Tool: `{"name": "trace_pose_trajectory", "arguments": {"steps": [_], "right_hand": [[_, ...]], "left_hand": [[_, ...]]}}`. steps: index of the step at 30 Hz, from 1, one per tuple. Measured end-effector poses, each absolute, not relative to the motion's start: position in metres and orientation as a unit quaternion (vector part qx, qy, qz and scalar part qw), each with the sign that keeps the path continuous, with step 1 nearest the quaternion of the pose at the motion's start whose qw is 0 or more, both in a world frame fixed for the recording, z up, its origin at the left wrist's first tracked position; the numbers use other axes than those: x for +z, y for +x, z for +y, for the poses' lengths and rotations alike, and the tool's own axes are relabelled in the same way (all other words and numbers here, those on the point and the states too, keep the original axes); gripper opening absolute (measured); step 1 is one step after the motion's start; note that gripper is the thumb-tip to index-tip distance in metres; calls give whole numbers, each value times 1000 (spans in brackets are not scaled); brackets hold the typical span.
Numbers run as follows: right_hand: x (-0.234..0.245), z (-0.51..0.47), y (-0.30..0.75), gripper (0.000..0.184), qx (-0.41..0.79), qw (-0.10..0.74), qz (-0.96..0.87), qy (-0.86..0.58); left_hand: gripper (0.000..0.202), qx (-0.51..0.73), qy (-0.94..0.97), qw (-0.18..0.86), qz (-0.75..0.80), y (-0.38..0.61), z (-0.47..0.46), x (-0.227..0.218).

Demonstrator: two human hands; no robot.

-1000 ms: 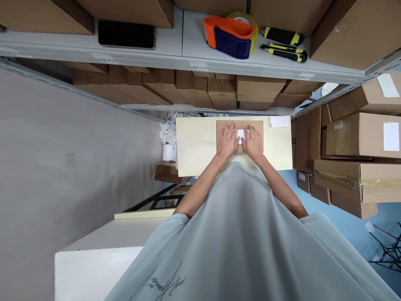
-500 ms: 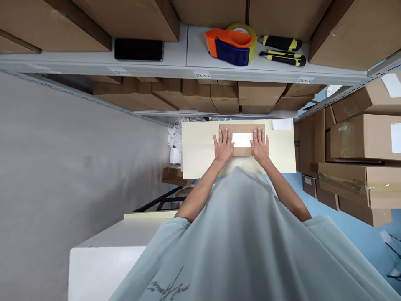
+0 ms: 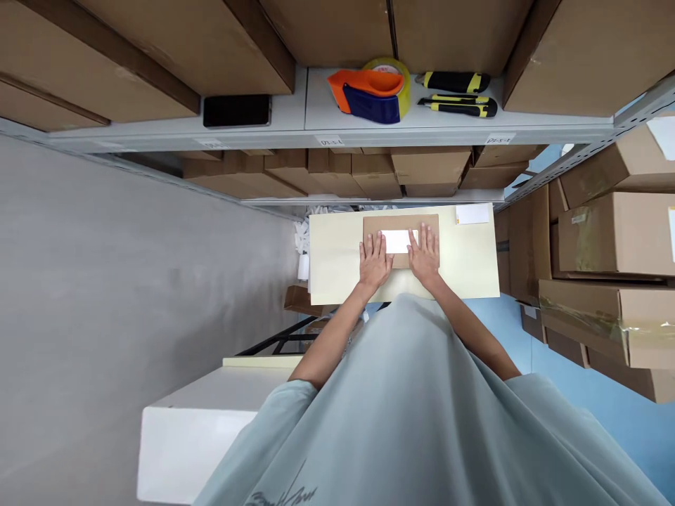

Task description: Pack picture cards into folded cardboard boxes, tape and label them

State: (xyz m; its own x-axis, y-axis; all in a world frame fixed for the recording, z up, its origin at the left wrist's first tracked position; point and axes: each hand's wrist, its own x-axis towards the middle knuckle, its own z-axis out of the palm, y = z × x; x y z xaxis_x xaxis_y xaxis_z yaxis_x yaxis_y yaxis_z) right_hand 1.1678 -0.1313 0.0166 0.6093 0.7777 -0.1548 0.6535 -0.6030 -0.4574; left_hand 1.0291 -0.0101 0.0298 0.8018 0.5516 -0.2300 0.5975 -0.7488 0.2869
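A flat brown cardboard parcel [image 3: 428,225] lies on a pale yellow table [image 3: 337,253] below me. A white label [image 3: 397,241] is stuck on its top. My left hand [image 3: 374,258] lies flat, fingers stretched out, on the parcel's left part beside the label's left edge. My right hand [image 3: 425,254] lies flat the same way on the label's right edge. Both hands press down and hold nothing.
A small white slip [image 3: 472,213] lies at the table's far right. On the grey shelf [image 3: 295,130] above are an orange and blue tape dispenser [image 3: 369,93], two yellow-black utility knives [image 3: 456,94], a black phone [image 3: 237,110] and cardboard boxes. More boxes [image 3: 612,232] are stacked at the right; a white box [image 3: 190,436] stands near left.
My hands, close together over the label a second ago, slid apart to its two ends and now sit slightly nearer each other. The view shifted a little downward.
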Motion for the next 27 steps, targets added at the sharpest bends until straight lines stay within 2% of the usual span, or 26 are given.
{"name": "trace_pose_trajectory", "arguments": {"steps": [5, 9, 11, 14, 18, 21, 27], "right_hand": [[9, -131, 1169, 60, 180, 226, -422, -859], [-3, -159, 1189, 60, 178, 270, -356, -877], [-11, -178, 1197, 62, 194, 301, -322, -876], [-22, -206, 1199, 79, 245, 383, -228, -861], [-26, -230, 1185, 103, 364, 524, -144, -756], [-13, -234, 1175, 108, 385, 592, -150, -692], [54, -255, 1178, 107, 281, 659, -184, -673]], "left_hand": [[72, -70, 943, 197, 259, 1033, -24, 23], [76, -52, 909, 230, 343, 1009, -11, 21], [85, -28, 873, 276, 401, 995, -3, 18], [100, 41, 742, 409, 529, 978, 1, 12], [90, 77, 637, 517, 567, 971, -8, 8], [90, 87, 651, 546, 520, 974, -16, 17], [82, 161, 669, 595, 415, 968, -33, 64]]}}
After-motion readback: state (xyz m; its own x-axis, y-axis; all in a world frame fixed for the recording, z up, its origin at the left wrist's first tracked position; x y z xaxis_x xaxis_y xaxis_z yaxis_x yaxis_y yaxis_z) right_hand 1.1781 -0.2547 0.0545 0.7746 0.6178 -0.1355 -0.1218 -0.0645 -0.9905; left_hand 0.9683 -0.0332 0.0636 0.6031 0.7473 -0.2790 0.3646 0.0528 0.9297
